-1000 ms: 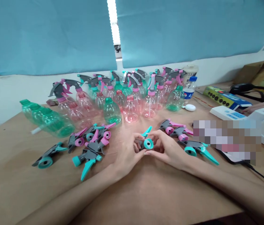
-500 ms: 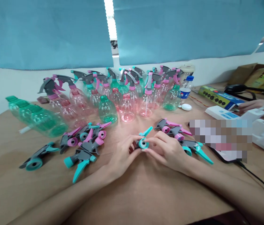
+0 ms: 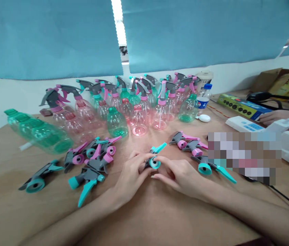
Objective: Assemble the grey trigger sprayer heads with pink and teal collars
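My left hand (image 3: 134,172) is closed on a spray trigger head (image 3: 154,163), grey with a turquoise collar and trigger. Its round collar opening faces me. My right hand (image 3: 182,174) has its index fingertip at the collar's rim, while its thumb is apart below it. Left of my hands lies a loose cluster of trigger heads with pink parts (image 3: 96,162) and turquoise parts (image 3: 86,181). Another turquoise trigger head (image 3: 36,181) rests farther left. To the right are a turquoise trigger head (image 3: 204,167) and two pink ones (image 3: 193,147).
Behind stand several pink and green bottles, some topped with trigger heads, including a bare green bottle (image 3: 117,124) and a bare pink bottle (image 3: 138,123). Green bottles (image 3: 41,133) lie at left. A Pepsi bottle (image 3: 203,100), power strip (image 3: 244,124) and another person's hand (image 3: 275,118) are at right.
My right thumb has come away from the turquoise collar and now sits below it. The trigger head in my left hand appears slightly lower in view.
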The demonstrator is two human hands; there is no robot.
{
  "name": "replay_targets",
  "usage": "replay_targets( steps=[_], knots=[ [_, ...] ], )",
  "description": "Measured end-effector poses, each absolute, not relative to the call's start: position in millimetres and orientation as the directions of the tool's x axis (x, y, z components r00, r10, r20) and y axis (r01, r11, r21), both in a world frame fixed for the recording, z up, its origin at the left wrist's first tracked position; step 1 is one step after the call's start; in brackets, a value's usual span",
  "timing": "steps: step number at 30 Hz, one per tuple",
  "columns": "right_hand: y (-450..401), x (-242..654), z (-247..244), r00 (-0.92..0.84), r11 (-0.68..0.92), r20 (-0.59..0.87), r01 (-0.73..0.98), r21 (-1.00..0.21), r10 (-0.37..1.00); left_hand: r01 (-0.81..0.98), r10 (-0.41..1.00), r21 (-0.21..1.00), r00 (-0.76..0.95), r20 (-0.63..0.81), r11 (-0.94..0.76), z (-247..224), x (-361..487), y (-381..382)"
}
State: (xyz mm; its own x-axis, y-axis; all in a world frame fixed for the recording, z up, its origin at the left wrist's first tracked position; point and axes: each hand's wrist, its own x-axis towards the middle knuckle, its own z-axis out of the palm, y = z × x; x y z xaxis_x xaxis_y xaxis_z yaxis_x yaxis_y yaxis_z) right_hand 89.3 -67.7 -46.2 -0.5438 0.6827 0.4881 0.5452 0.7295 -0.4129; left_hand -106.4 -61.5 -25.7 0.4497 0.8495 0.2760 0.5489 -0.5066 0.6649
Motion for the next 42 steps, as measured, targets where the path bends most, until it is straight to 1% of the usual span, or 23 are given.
replay_targets(
  steps=[2, 6, 12, 16, 23, 29, 42],
  knots=[
    [-67.4, 90.0, -44.3, -0.551, 0.731, 0.481, 0.514, -0.448, 0.682, 0.544, 0.828, 0.643, 0.482, 0.286, -0.539, -26.6, -106.4, -61.2],
    [-65.7, 90.4, -41.8, -0.538, 0.747, 0.518, 0.495, -0.445, 0.665, 0.516, 0.793, 0.628, 0.531, 0.299, -0.582, -28.0, -105.5, -60.9],
    [-63.8, 90.5, -45.8, -0.566, 0.744, 0.483, 0.484, -0.462, 0.668, 0.511, 0.792, 0.632, 0.531, 0.301, -0.583, -27.4, -103.4, -61.0],
    [-63.9, 91.2, -46.8, -0.565, 0.752, 0.497, 0.472, -0.460, 0.659, 0.509, 0.789, 0.635, 0.544, 0.285, -0.580, -26.5, -103.0, -61.1],
    [-63.4, 91.1, -45.1, -0.560, 0.772, 0.532, 0.470, -0.428, 0.636, 0.479, 0.762, 0.632, 0.574, 0.299, -0.609, -25.3, -103.4, -61.6],
    [-63.9, 92.3, -45.8, -0.555, 0.752, 0.508, 0.483, -0.447, 0.659, 0.480, 0.753, 0.620, 0.586, 0.300, -0.621, -25.7, -103.6, -61.7],
    [-62.5, 90.7, -38.4, -0.635, 0.795, 0.478, 0.496, -0.350, 0.607, 0.509, 0.757, 0.599, 0.590, 0.281, -0.619, -28.6, -102.9, -61.8]
  ],
)
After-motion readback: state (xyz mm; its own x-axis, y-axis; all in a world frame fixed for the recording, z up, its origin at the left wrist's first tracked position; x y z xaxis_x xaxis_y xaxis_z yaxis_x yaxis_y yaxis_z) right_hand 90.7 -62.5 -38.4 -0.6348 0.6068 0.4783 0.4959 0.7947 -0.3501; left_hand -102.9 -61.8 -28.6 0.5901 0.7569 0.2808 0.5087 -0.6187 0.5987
